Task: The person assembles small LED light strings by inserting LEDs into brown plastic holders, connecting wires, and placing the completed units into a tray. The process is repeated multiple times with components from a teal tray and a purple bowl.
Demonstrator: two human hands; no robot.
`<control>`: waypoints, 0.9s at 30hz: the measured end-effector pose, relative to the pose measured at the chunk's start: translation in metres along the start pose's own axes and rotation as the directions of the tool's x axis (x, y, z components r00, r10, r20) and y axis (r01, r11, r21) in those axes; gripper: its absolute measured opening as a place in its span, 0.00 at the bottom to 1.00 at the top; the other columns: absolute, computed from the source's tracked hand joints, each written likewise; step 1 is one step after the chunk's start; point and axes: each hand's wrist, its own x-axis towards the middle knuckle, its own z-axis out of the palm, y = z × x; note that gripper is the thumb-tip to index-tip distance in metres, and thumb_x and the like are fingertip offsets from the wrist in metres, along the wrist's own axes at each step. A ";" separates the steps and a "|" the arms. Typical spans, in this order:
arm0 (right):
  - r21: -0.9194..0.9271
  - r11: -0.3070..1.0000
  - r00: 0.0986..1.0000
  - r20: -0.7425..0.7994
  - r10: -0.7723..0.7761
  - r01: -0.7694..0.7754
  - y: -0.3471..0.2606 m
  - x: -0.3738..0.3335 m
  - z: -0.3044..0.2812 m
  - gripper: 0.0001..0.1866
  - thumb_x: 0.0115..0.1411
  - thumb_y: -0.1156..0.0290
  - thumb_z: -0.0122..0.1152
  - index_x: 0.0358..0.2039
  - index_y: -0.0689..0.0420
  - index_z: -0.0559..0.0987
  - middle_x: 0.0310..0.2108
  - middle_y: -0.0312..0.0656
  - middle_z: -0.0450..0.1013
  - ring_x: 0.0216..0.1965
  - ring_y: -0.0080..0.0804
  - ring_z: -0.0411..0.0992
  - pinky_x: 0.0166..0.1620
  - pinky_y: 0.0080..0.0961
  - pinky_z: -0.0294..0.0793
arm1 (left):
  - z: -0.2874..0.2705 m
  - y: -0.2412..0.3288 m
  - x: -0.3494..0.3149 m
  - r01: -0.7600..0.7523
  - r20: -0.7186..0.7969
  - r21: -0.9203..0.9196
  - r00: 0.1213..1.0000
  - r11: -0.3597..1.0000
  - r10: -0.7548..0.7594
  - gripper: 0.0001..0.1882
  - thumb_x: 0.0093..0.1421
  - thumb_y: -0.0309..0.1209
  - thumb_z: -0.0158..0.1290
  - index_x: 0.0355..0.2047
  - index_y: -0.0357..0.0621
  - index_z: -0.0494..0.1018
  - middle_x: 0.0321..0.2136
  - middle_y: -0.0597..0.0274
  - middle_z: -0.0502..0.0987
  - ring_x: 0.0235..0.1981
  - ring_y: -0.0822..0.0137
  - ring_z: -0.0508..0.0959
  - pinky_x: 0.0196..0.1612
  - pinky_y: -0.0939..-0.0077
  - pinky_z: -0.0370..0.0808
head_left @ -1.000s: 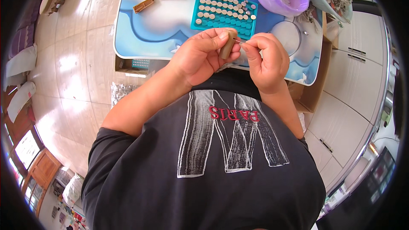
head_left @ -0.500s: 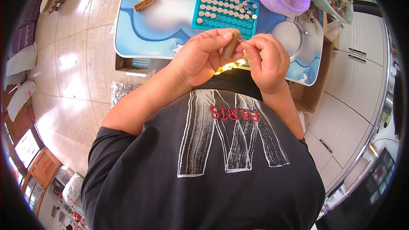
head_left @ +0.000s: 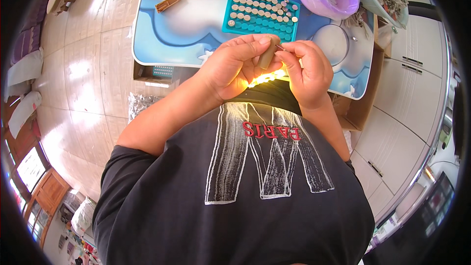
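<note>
My left hand (head_left: 231,61) grips a small brown plastic case (head_left: 268,56) between thumb and fingers, held tilted above the table's near edge. Close against its right side, my right hand (head_left: 310,71) pinches a thin wire-like piece (head_left: 280,47) between thumb and forefinger. What that piece joins to is too small to tell. Below the case, a string of glowing yellow lights (head_left: 267,76) shines beside my left palm, partly washed out by glare. Beyond my hands lies a teal tray (head_left: 226,25) with rows of silver button cells (head_left: 255,5).
Several brown plastic cases (head_left: 168,3) lie at the table's far left. A purple basin (head_left: 353,0) with a clear liner stands at the far right, beside a pale basket (head_left: 401,12) heaped with wire strings. A round white disc (head_left: 329,41) lies on the patterned table (head_left: 186,51).
The yellow glow under the brown case looks brighter and wider. Both hands keep their hold, with only a very slight shift of the case.
</note>
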 end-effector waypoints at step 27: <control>0.003 1.000 0.998 0.065 -0.026 0.026 0.002 -0.003 -0.001 0.07 0.49 0.79 0.64 0.27 0.60 0.73 0.23 0.42 0.72 0.23 0.38 0.71 0.24 0.28 0.69 | -0.002 -0.004 -0.001 0.011 -0.036 0.060 0.999 0.998 -0.009 0.12 0.64 0.34 0.45 0.31 0.37 0.71 0.25 0.69 0.70 0.32 0.78 0.74 0.47 0.80 0.74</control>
